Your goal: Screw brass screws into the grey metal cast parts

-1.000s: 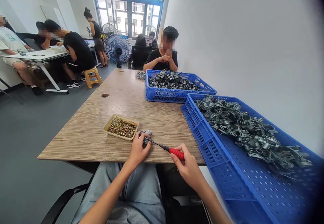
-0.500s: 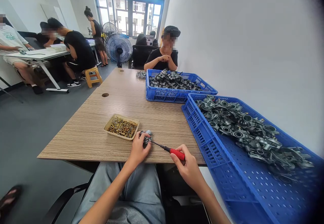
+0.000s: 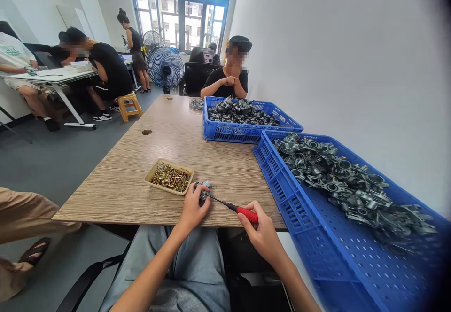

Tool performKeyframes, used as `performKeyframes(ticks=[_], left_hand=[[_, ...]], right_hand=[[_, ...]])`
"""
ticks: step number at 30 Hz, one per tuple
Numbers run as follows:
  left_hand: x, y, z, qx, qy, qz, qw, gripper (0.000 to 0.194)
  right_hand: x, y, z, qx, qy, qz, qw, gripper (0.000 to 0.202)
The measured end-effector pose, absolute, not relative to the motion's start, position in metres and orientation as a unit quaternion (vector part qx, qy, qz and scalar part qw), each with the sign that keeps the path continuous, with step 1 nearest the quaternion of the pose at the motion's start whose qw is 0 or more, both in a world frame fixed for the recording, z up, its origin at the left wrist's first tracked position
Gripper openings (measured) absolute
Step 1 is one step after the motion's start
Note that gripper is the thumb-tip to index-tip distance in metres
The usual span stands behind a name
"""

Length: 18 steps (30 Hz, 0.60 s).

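My left hand [image 3: 194,207] is closed around a small grey metal carburetor [image 3: 207,186] at the front of the table, its fingers hiding much of the part. The red handle of a screwdriver [image 3: 245,214] lies in the grip of my right hand [image 3: 262,232]. Its dark shaft points left, and the tip meets the carburetor's right side; the exact contact spot is too small to make out. Just left of the carburetor sits a shallow tray [image 3: 147,178] of small brass-coloured pieces.
To the right, a blue crate [image 3: 296,208] holds many metal carburetors. Behind it stands another filled blue crate [image 3: 229,136]. A person [image 3: 225,79] sits at the far table end. A walking person's trousered leg [image 3: 28,215] is close to the table's left side. A fan [image 3: 165,67] stands beyond.
A passer-by's legs have come into view at the lower left. My hands, the screwdriver and the carburetor stay almost in the same place.
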State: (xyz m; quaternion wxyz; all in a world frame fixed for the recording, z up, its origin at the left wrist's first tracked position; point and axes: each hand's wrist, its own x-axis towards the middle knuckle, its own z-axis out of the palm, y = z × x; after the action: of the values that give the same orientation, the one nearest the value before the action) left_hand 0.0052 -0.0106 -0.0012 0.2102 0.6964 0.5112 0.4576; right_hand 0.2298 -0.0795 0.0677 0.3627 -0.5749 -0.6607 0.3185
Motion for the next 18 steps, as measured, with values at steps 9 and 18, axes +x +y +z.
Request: performKeyframes(ticks=[9,18], left_hand=[[0.0049,-0.0113,-0.0005,0.696,0.51,0.459,0.211,0.022],[0.0049,-0.0118,0.0014,0.696,0.509,0.459,0.214,0.021]], right_hand=[[0.2327,-0.0771,0.0619,-0.576,-0.658,0.32,0.365,0.028],[0.2322,-0.0774,0.0617,-0.576,-0.651,0.329,0.369,0.029]])
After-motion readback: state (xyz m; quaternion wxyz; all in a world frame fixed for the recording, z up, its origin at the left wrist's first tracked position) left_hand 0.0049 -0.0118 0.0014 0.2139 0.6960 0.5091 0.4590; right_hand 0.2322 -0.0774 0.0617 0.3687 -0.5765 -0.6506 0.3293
